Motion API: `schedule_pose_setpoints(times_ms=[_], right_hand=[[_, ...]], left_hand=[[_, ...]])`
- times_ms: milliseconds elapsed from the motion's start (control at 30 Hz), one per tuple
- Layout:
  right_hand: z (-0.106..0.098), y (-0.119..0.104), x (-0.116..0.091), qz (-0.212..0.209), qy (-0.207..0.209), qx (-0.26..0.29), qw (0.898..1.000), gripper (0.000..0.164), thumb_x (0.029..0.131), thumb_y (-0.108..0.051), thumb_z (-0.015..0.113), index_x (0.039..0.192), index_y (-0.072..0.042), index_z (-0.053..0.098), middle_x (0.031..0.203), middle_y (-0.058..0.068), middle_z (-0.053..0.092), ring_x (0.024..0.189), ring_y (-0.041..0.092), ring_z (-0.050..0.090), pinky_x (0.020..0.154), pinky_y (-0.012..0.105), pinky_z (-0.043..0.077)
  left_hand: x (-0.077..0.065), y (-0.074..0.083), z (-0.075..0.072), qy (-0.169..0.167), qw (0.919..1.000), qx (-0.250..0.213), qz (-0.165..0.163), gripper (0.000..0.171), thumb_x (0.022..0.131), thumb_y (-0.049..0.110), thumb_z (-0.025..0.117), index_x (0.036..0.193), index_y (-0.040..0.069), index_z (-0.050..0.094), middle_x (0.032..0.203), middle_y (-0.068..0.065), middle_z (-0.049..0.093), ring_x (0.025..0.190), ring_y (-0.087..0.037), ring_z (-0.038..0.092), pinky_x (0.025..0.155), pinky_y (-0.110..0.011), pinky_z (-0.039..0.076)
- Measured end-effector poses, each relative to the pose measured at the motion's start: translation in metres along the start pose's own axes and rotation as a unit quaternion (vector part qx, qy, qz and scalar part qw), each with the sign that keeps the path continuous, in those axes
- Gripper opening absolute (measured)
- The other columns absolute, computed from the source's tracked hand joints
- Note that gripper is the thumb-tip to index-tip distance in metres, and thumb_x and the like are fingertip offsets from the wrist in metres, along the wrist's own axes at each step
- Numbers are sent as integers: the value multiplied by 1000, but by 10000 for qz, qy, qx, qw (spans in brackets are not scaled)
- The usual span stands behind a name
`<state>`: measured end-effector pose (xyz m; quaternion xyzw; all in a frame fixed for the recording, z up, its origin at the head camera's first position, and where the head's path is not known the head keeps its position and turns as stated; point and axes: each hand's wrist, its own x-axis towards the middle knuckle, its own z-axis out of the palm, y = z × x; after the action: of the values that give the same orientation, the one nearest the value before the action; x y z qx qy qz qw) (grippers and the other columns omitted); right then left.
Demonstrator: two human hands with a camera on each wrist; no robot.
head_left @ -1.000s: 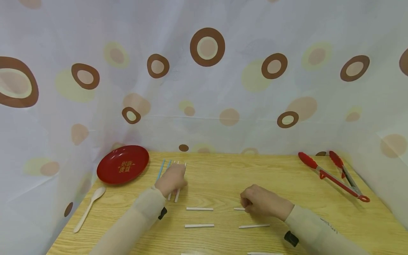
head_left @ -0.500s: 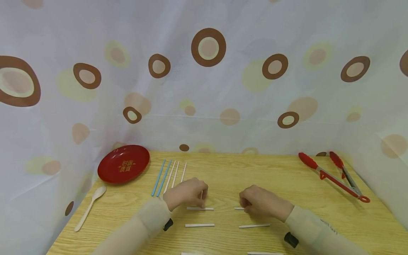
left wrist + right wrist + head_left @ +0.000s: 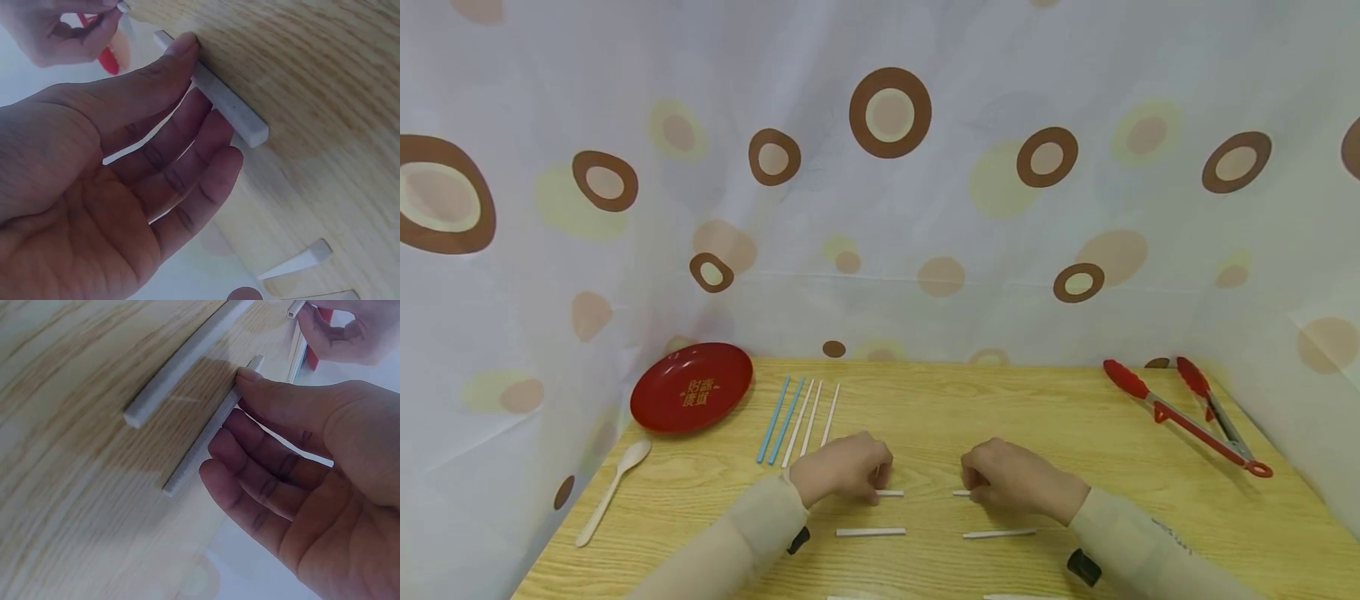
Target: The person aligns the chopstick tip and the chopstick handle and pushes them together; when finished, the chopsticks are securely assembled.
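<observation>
My left hand is at the middle of the wooden table. In the left wrist view its thumb and fingers pinch a short white square-edged stick. Opposite it, my right hand pinches a similar white stick between thumb and fingers, as the right wrist view shows. In the head view only the inner ends of both sticks show. Closer to me lie two more white sticks, one on the left and one on the right.
Blue sticks and longer white sticks lie side by side behind my left hand. A red plate and a pale spoon are at the left. Red-tipped tongs lie spread at the right. A patterned curtain encloses the table.
My left hand has come right and toward me from the row of long sticks to the short white stick, which it now pinches. My right hand has stayed nearly in place.
</observation>
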<state>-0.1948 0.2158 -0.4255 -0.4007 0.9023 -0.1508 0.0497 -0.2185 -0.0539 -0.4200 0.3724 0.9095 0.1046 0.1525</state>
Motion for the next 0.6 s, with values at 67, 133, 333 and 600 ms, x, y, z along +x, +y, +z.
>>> schedule_pose_setpoints(times_ms=[67,133,333,600], right_hand=[[0,-1,1,-14,14,-32,10000,21,81,-4,81,78,-15,62,71,-13,54,62,0,46,55,21,45],[0,-1,1,-17,32,-61,10000,22,81,-4,81,78,-15,62,72,-12,54,63,0,46,56,21,45],[2,-1,1,-30,87,-170,9998,23,81,-3,80,78,-15,61,73,-11,55,65,1,47,57,22,46],[4,1,-1,-13,130,-203,9997,21,85,-3,76,81,-13,58,75,-10,54,67,2,48,59,23,46]], left_hand=[[1,0,1,1,10000,51,6,22,78,14,86,74,18,64,71,12,55,66,-2,52,62,-19,46],[1,0,2,18,10000,84,14,22,79,13,85,74,18,65,70,13,54,65,-2,52,60,-18,46],[2,0,3,-16,9998,185,41,19,82,12,83,76,18,66,70,13,54,64,-1,51,59,-18,45],[2,-1,3,-3,9996,290,34,16,85,12,79,79,18,66,74,13,55,67,-2,52,60,-20,46]])
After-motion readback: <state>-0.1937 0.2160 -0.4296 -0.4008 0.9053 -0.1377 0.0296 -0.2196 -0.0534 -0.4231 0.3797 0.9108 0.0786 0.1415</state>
